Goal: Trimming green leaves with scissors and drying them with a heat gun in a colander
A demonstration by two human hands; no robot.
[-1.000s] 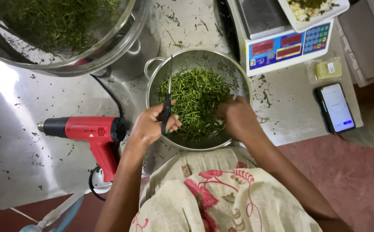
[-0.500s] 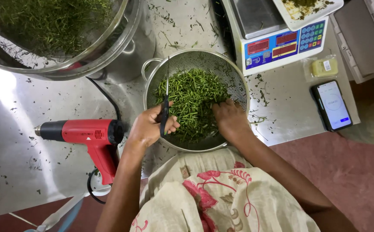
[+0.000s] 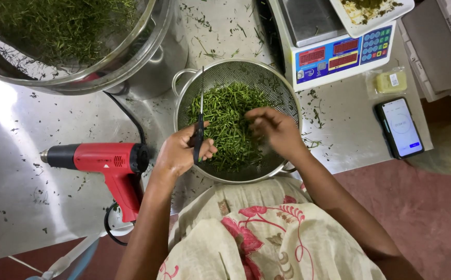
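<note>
A metal colander [image 3: 225, 72] full of green stems [image 3: 229, 124] sits on the steel table in front of me. My left hand [image 3: 180, 153] rests at its near left rim and grips black-handled scissors [image 3: 200, 124], blades pointing away over the greens. My right hand [image 3: 273, 129] hovers over the right side of the greens with fingers curled down into the stems; whether it holds any is unclear.
A red heat gun [image 3: 106, 163] lies left of the colander, cord trailing. A big steel bowl of chopped greens [image 3: 65, 36] is at the far left. A digital scale [image 3: 334, 49] with a white tray, a small packet [image 3: 390, 82] and a phone [image 3: 399, 127] sit right.
My right hand has lifted from the near right rim and moved toward the middle of the greens. The left hand with the scissors has stayed about where it was.
</note>
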